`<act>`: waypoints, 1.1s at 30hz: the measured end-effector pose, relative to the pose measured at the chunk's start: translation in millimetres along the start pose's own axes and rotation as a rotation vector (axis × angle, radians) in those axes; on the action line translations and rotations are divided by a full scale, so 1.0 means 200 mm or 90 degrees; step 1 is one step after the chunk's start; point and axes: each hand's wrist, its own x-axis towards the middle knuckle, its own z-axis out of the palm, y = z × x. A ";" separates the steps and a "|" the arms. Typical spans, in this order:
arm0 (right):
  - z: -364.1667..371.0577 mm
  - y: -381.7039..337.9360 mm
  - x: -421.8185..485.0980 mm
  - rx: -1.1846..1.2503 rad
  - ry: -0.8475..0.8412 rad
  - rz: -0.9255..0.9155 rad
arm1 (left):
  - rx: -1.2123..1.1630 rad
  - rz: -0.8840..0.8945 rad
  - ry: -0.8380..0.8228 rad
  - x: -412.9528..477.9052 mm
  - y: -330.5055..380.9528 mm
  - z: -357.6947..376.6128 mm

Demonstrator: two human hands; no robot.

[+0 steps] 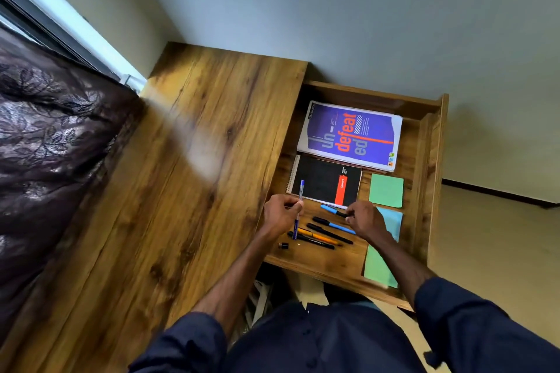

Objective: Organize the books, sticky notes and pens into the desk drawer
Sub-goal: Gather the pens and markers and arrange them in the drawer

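Observation:
The open wooden drawer holds a purple book at the back and a black spiral notebook in front of it. Green sticky notes, blue sticky notes and a second green pad lie along the drawer's right side. Several pens lie side by side near the front. My left hand pinches a blue pen upright over them. My right hand pinches the end of a light-blue pen.
The wooden desk top stretches to the left of the drawer. A dark patterned curtain hangs at the far left. A small black cap lies at the drawer's front left. The floor shows at the right.

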 end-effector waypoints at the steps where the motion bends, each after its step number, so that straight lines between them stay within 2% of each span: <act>1: 0.02 -0.01 0.01 -0.017 -0.005 0.005 | 0.004 -0.004 0.002 -0.01 -0.01 0.00; 7: 0.09 -0.07 0.05 -0.099 -0.018 0.004 | -0.012 -0.054 0.007 -0.04 -0.05 0.03; 20: 0.11 0.01 0.04 -0.143 -0.003 -0.015 | -0.051 -0.091 -0.051 -0.02 -0.03 0.12; 22: 0.11 -0.02 0.03 -0.098 0.029 -0.033 | -0.066 -0.090 -0.035 -0.02 -0.04 0.13; 24: 0.07 -0.09 0.02 0.023 0.044 -0.051 | -0.089 -0.099 -0.009 -0.01 -0.03 0.14; 26: 0.02 -0.16 -0.01 0.193 -0.018 -0.097 | -0.107 -0.112 0.011 0.00 -0.01 0.14; 29: -0.07 -0.25 -0.07 0.415 -0.187 -0.135 | -0.133 -0.118 0.053 0.03 0.01 0.15; 33: -0.13 -0.23 -0.06 0.431 -0.253 -0.172 | -0.219 -0.153 0.081 0.05 0.06 0.16</act>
